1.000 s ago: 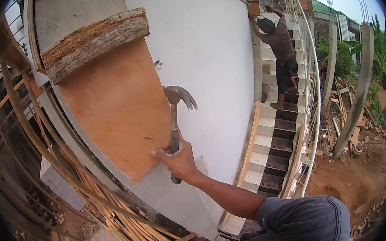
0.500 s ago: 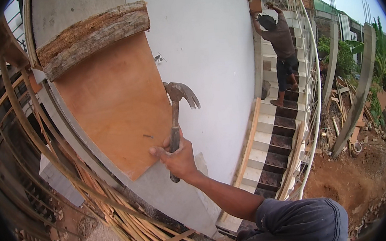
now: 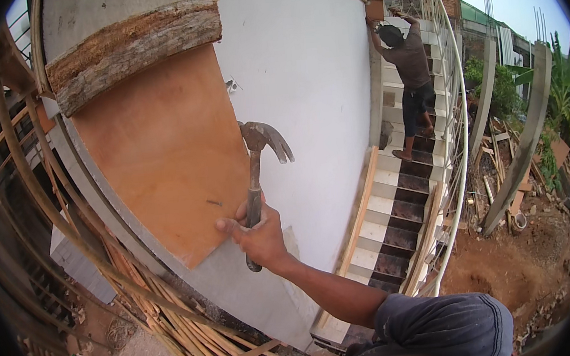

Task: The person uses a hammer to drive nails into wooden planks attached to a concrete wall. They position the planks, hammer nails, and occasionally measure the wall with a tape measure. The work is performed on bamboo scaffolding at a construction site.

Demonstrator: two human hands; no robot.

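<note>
My right hand [image 3: 263, 237] is closed around the grip of a claw hammer [image 3: 255, 170], held upright with its head at the top and its claw to the right. The thumb lies by the lower right edge of an orange-brown wooden panel [image 3: 161, 155], and I cannot tell whether it touches. A small dark nail [image 3: 214, 202] shows on the panel's face, just above the thumb. Across the panel's top lies a rough, bark-covered plank [image 3: 135, 52]. My left hand is not in view.
A white wall [image 3: 298, 95] stands beside the panel. Right of it, black-and-white tiled stairs [image 3: 398, 236] with a white railing [image 3: 458, 183] climb to a person [image 3: 411, 65] reaching up to the wall. Bamboo poles [image 3: 183, 336] lie lower left. Concrete posts [image 3: 523, 143] rise at right.
The view has shifted slightly, so the panel, plank and stairs sit a little further left. My right hand keeps its grip on the hammer.
</note>
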